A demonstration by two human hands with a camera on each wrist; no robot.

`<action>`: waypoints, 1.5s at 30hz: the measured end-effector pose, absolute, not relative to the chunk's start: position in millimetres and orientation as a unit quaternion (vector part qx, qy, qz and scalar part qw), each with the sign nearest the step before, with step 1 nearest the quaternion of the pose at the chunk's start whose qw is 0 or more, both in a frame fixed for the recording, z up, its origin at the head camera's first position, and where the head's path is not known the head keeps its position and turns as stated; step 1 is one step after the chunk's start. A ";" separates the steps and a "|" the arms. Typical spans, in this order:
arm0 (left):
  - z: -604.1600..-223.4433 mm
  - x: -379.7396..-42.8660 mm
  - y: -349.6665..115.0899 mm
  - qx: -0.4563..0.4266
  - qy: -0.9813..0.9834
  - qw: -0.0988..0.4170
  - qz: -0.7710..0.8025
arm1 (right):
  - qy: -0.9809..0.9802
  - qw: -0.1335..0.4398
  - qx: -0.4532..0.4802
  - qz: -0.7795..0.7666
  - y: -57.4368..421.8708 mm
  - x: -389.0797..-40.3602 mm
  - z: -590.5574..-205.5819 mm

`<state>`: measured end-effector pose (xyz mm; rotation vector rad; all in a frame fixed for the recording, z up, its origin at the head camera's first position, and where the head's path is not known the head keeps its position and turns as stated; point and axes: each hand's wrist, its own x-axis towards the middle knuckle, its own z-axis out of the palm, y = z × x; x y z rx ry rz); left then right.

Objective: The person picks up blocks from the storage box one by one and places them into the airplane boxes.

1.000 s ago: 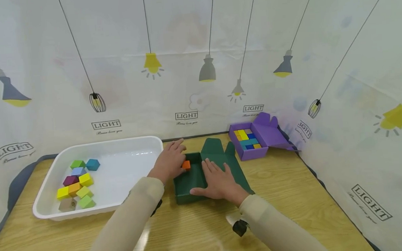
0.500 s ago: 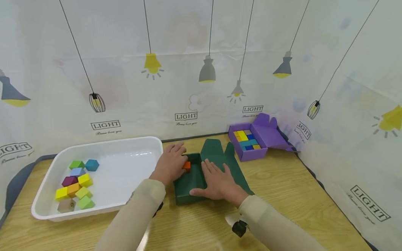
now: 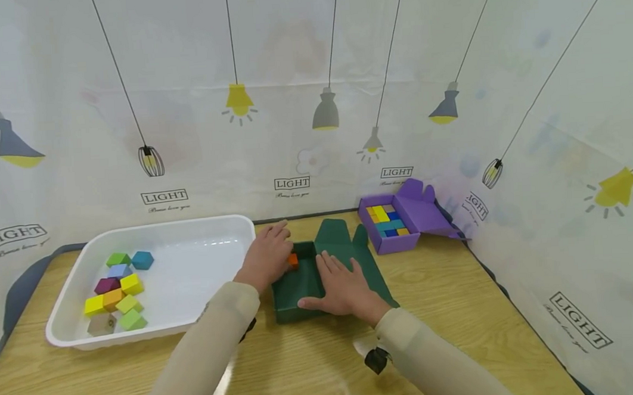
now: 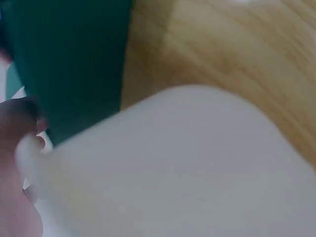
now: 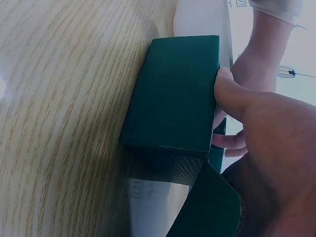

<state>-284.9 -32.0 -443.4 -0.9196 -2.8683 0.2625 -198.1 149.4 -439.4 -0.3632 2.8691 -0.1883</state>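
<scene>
A dark green cardboard box [image 3: 301, 305] stands on the table with its lid [image 3: 351, 252] folded out to the right. My left hand [image 3: 266, 257] reaches over the box's left wall. Its fingers pinch an orange cube [image 3: 293, 262] inside, near the back left corner; the hand partly covers the cube. My right hand [image 3: 342, 285] lies spread over the box's right side, thumb [image 5: 228, 89] on the rim of the front wall and fingers straight. In the left wrist view, a pale surface blocks most of the picture.
Left of the box is a white tray [image 3: 210, 227] with several coloured blocks [image 3: 113, 299] in its left part. A purple box [image 3: 399, 244], its lid open, stands at the back right, filled with coloured blocks. Behind the table hangs a lamp-printed sheet [image 3: 287, 56].
Both hands and the orange cube stay in nearly the same place. The whole head view shifts very slightly.
</scene>
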 end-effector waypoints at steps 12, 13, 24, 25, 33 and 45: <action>-397.3 -280.7 -126.9 -0.278 -0.955 0.097 -0.035 | 0.982 0.122 -0.129 -0.065 149.8 -195.9 -436.4; -396.0 -278.9 -138.3 -0.273 -0.957 0.092 -0.034 | 0.982 0.122 -0.129 -0.065 149.7 -195.8 -436.5; -400.8 -246.6 -264.9 -0.174 -0.984 -0.003 -0.028 | 0.982 0.126 -0.127 -0.065 150.2 -196.3 -436.7; -403.7 -243.8 -274.0 -0.168 -0.985 -0.011 -0.030 | 0.982 0.126 -0.127 -0.066 150.3 -196.5 -437.0; -424.5 -228.1 -312.6 -0.118 -0.992 -0.035 -0.024 | 0.982 0.128 -0.127 -0.064 150.2 -197.2 -438.8; -434.1 -225.5 -314.9 -0.092 -0.995 -0.031 0.017 | 0.981 0.126 -0.129 -0.069 150.5 -196.7 -438.4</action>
